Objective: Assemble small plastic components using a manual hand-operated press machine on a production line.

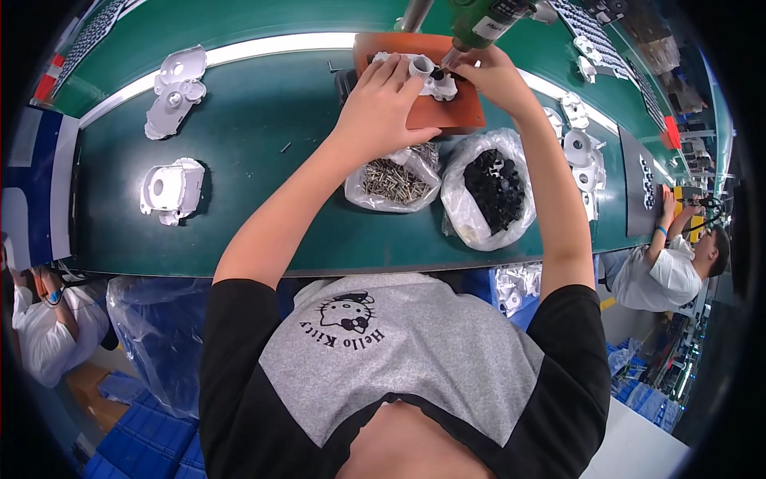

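A white plastic housing (440,86) with a round tube sits on an orange fixture (468,113) at the far middle of the bench. My left hand (381,110) lies over the housing's left side, fingers stretched across it and thumb spread toward the fixture's near edge. A green power screwdriver (481,25) hangs above, its tip pointing down at the housing's right part. Beside that tip my right hand (492,78) has its thumb and fingers pinched together; what they hold is too small to make out. A small black piece (437,73) shows in the housing.
Near the fixture stand a bag of metal screws (392,182) and a bag of black plastic parts (496,191). White housings (173,190) lie on the left; more white parts (582,152) are at right. Another person (666,263) works at the far right, another (60,327) at left.
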`<action>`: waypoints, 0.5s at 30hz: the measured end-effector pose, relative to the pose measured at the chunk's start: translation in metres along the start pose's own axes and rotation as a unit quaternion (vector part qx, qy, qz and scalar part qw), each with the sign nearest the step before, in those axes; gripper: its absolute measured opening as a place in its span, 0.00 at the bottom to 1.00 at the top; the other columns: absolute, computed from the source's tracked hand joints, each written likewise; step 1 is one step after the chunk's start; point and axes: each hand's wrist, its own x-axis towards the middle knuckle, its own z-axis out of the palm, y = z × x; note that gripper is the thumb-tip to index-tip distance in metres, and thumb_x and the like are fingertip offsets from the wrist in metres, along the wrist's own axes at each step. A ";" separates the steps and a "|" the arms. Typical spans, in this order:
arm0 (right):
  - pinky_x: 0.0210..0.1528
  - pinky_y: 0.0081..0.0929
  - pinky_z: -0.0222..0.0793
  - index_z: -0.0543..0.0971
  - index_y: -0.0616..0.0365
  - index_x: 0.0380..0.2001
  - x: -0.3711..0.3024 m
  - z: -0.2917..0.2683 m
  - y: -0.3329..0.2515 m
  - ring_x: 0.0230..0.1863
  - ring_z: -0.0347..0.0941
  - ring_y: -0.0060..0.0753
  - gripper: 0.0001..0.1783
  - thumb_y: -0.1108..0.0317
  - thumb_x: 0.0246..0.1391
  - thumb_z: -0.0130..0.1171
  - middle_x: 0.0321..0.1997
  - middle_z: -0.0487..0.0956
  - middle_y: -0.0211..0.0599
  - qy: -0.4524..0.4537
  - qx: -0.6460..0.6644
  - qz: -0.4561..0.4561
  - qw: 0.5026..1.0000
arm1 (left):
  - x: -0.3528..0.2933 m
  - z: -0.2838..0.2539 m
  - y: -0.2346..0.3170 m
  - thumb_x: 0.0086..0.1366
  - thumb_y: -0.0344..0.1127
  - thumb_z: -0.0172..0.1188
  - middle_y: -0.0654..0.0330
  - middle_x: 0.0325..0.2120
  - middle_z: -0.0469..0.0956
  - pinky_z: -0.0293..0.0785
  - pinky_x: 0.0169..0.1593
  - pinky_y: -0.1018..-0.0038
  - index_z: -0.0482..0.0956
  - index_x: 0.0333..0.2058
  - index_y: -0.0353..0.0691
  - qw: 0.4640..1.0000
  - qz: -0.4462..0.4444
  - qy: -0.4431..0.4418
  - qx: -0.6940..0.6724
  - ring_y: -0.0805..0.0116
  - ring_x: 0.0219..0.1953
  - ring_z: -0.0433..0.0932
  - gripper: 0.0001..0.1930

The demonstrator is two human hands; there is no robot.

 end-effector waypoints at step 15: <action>0.50 0.24 0.68 0.73 0.61 0.40 0.005 -0.005 -0.001 0.43 0.73 0.27 0.11 0.77 0.52 0.56 0.38 0.77 0.34 -0.039 0.089 -0.022 0.995 | 0.001 -0.003 0.001 0.45 0.53 0.69 0.46 0.52 0.68 0.59 0.61 0.55 0.71 0.45 0.38 1.000 -0.007 -0.012 -0.004 0.49 0.58 0.64 0.32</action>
